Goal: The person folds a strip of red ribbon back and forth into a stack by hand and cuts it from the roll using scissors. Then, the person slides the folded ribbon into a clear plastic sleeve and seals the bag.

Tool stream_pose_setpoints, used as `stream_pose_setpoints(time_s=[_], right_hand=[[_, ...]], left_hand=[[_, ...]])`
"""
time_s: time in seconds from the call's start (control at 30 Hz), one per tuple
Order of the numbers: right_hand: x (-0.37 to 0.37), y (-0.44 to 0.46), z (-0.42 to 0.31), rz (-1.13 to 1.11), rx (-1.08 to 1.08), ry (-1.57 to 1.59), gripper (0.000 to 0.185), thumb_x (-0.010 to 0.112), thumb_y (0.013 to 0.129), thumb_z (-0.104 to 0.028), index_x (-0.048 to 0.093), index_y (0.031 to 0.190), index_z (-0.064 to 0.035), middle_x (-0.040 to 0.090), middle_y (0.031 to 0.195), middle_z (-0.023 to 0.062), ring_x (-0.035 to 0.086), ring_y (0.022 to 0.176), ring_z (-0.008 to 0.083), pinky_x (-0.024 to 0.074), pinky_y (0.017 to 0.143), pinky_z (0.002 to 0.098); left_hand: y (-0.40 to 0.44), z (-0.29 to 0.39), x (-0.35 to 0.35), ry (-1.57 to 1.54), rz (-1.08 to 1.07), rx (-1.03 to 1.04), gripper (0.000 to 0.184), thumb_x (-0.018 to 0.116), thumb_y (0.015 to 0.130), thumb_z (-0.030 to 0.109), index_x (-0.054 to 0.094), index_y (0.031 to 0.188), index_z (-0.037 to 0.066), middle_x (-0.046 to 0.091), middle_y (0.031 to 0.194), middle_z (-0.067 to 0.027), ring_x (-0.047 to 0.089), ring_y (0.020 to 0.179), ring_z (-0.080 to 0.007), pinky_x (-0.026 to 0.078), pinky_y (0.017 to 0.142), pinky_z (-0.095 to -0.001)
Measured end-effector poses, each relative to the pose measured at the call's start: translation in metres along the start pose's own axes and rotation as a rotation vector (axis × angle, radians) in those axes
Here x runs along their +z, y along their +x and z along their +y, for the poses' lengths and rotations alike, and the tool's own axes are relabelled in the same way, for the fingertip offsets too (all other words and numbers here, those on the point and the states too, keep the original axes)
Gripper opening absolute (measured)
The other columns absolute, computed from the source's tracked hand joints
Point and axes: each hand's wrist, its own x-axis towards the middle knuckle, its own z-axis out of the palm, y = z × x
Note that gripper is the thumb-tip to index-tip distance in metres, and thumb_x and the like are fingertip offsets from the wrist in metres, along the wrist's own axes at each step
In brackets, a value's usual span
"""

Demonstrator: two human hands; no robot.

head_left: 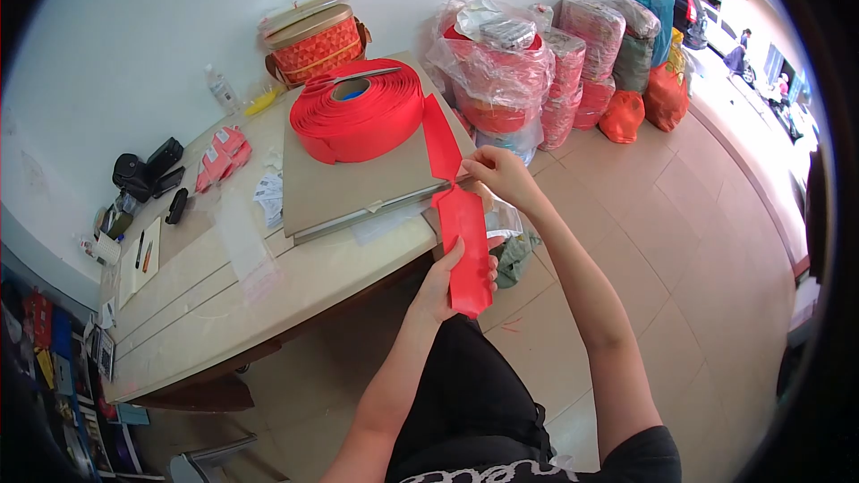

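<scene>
A large roll of red strip (358, 121) lies flat on a grey-brown board (376, 183) on the table, with scissors (367, 76) resting on top. From the roll, a length of the strip (441, 143) runs down over the board's edge to a narrow notched joint. Below that joint hangs a red envelope-like section (467, 233) with shaped ends. My left hand (447, 282) is closed around this section, thumb on its face. My right hand (497, 174) is closed in a pinch at the strip's edge, close to the joint; the fingertips' exact grip is partly hidden.
Behind the board stand a red patterned basket (313, 49) and a bottle (221, 89). Red packets (224, 158), black cases (148, 170) and a notebook (140, 259) lie on the table's left. Plastic-wrapped red bundles (501, 72) and an orange bag (622, 116) sit on the floor.
</scene>
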Motion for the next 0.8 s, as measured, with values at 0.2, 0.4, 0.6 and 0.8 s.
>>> stream_pose_setpoints(time_s=[0.2, 0.4, 0.6, 0.8], right_hand=[[-0.002, -0.009, -0.010, -0.250, -0.187, -0.076, 0.023, 0.064, 0.079, -0.019, 0.064, 0.093, -0.0015, 0.065, 0.080, 0.0096, 0.061, 0.071, 0.0160, 0.0483, 0.065, 0.0292], [-0.011, -0.007, -0.017, -0.449, 0.045, 0.164, 0.014, 0.062, 0.082, -0.011, 0.063, 0.093, -0.0023, 0.063, 0.086, 0.0025, 0.055, 0.080, 0.0082, 0.0443, 0.076, 0.0253], [-0.008, 0.000, -0.005, -0.387, -0.055, 0.093, 0.017, 0.065, 0.079, -0.010, 0.064, 0.093, -0.0003, 0.066, 0.080, 0.0052, 0.060, 0.074, 0.0106, 0.0482, 0.069, 0.0266], [0.002, -0.005, -0.005, -0.283, -0.039, 0.078, 0.016, 0.065, 0.077, -0.009, 0.065, 0.090, 0.0005, 0.067, 0.078, 0.0069, 0.062, 0.073, 0.0124, 0.0482, 0.070, 0.0268]], left_hand=[[-0.001, 0.001, 0.002, 0.009, 0.004, -0.025, 0.059, 0.040, 0.094, 0.044, 0.033, 0.132, -0.001, 0.053, 0.088, -0.0070, 0.053, 0.076, -0.0155, 0.045, 0.073, -0.0318], [0.000, 0.002, -0.002, 0.023, -0.014, -0.030, 0.059, 0.039, 0.094, 0.043, 0.033, 0.132, -0.002, 0.053, 0.089, -0.0067, 0.052, 0.076, -0.0155, 0.045, 0.073, -0.0326], [0.000, 0.001, 0.001, 0.047, 0.000, -0.016, 0.059, 0.037, 0.095, 0.043, 0.033, 0.133, -0.002, 0.053, 0.089, -0.0068, 0.052, 0.076, -0.0166, 0.046, 0.072, -0.0325], [0.000, 0.001, -0.003, 0.026, -0.041, -0.028, 0.056, 0.037, 0.095, 0.043, 0.038, 0.131, 0.000, 0.055, 0.091, -0.0056, 0.054, 0.078, -0.0147, 0.047, 0.073, -0.0316]])
